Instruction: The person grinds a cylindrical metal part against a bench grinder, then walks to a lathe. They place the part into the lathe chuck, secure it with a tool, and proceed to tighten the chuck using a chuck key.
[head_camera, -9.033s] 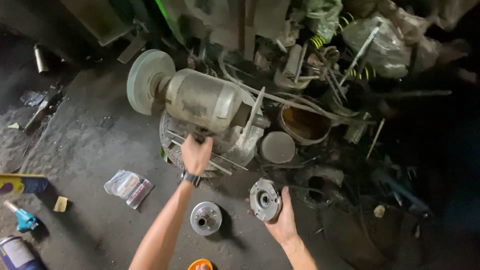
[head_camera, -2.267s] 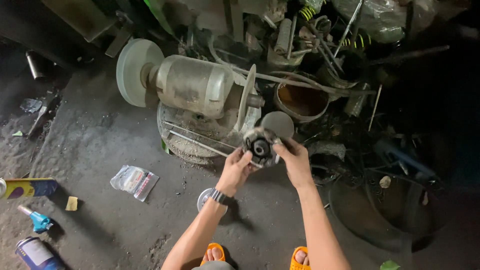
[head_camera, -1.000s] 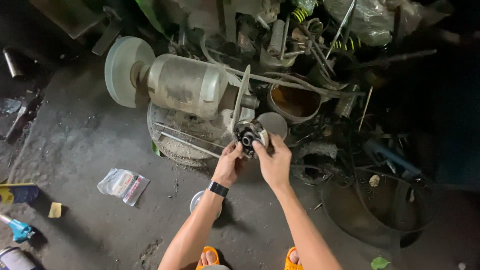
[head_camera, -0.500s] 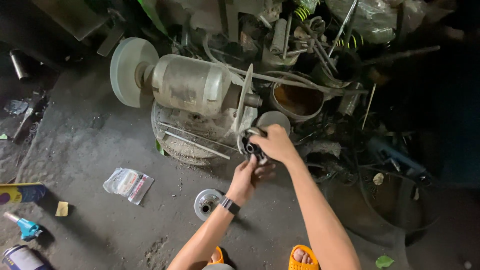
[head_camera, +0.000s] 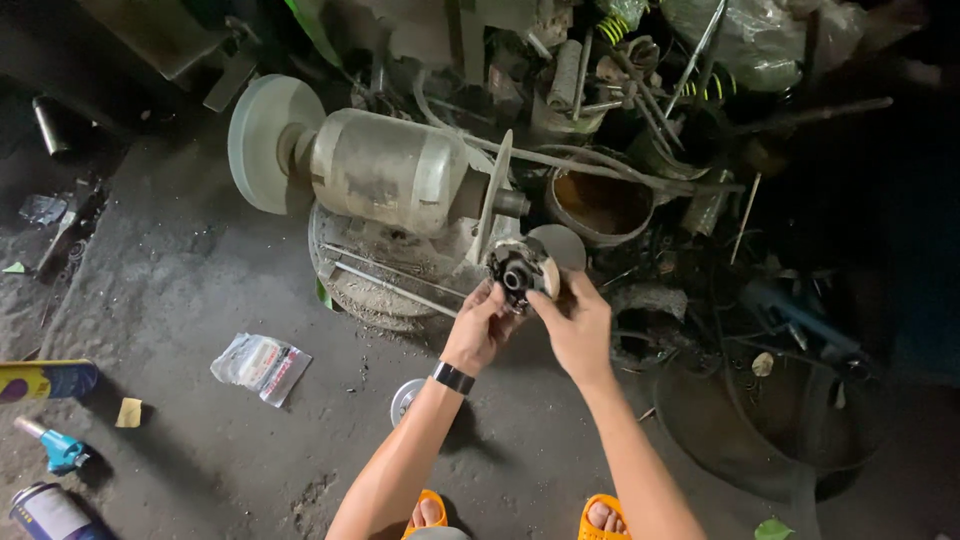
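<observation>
Upward-facing round metal hub (head_camera: 518, 272), both hands

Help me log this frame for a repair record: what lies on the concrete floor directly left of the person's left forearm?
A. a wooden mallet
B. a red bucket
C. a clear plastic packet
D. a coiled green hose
C: a clear plastic packet lies flat on the grey concrete floor, left of the left hand, which with the right hand holds a round metal hub part.

Dim, dusty concrete floor (head_camera: 200, 290) beside heaped metal scrap (head_camera: 640, 110)
</observation>
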